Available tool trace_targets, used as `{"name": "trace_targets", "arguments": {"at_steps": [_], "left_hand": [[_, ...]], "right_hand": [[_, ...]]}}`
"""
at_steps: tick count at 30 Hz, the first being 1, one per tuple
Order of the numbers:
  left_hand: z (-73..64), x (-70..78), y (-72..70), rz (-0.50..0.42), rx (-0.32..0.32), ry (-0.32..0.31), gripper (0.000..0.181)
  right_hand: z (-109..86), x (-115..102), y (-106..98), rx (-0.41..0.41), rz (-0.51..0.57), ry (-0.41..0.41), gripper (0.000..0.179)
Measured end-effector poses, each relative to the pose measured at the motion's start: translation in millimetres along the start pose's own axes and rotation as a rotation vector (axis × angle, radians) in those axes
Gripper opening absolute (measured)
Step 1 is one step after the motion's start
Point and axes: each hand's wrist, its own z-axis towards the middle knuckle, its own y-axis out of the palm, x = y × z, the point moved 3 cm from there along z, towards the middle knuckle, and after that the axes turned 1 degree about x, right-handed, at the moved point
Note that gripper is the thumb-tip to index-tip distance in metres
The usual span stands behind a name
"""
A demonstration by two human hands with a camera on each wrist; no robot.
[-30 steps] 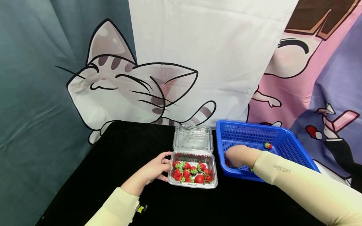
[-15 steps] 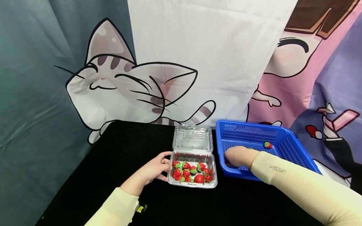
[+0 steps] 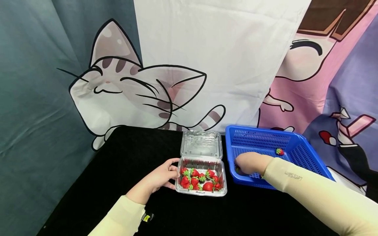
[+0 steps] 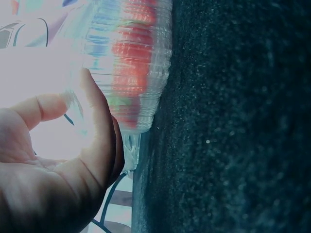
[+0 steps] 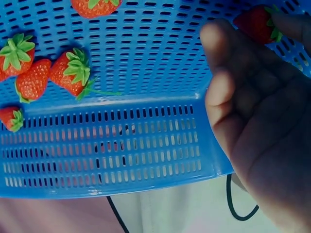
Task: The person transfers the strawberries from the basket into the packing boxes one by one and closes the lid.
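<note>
A clear plastic clamshell box (image 3: pixel 201 194) stands with its lid (image 3: pixel 201 144) folded back, several red strawberries (image 3: pixel 208 186) inside. At its left side my left hand (image 3: pixel 161 176) grips the rim between thumb and fingers; in the left wrist view this hand (image 4: pixel 63 160) curves against the ribbed wall. My right hand (image 3: pixel 251 162) reaches down into the left part of a blue plastic basket (image 3: pixel 260 131). In the right wrist view a strawberry (image 5: pixel 255 24) sits between the thumb and curled fingers of this hand (image 5: pixel 262 107), with the thumb at its green leaves.
More strawberries (image 5: pixel 33 80) lie on the basket floor, one of them (image 3: pixel 279 151) near the far right corner. The basket stands just right of the clamshell on a black cloth (image 3: pixel 141 147). Printed curtains (image 3: pixel 236 59) hang behind the table.
The right hand shifts only slightly inside the basket; at its fingers green now shows where red showed before. The left hand and the clamshell have stayed put.
</note>
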Motion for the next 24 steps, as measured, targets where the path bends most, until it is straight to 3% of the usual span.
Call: {"name": "trace_targets", "arguments": {"at_steps": [7,14,24], "left_hand": [[0.0,-0.1,0.5,0.002,0.001,0.006,0.071],[0.2,-1.5,-0.3,0.0,0.004,0.018,0.071],[0.0,-2.3,0.1,-0.002,0.001,0.024,0.07]], "right_hand": [[-12.0,-2,-11,0.006,0.026,-0.02,0.03],[-27.4,2,-30,0.113,0.024,-0.066,0.021],[-43.2,10,-45,0.167,0.105,-0.085,0.021]]}}
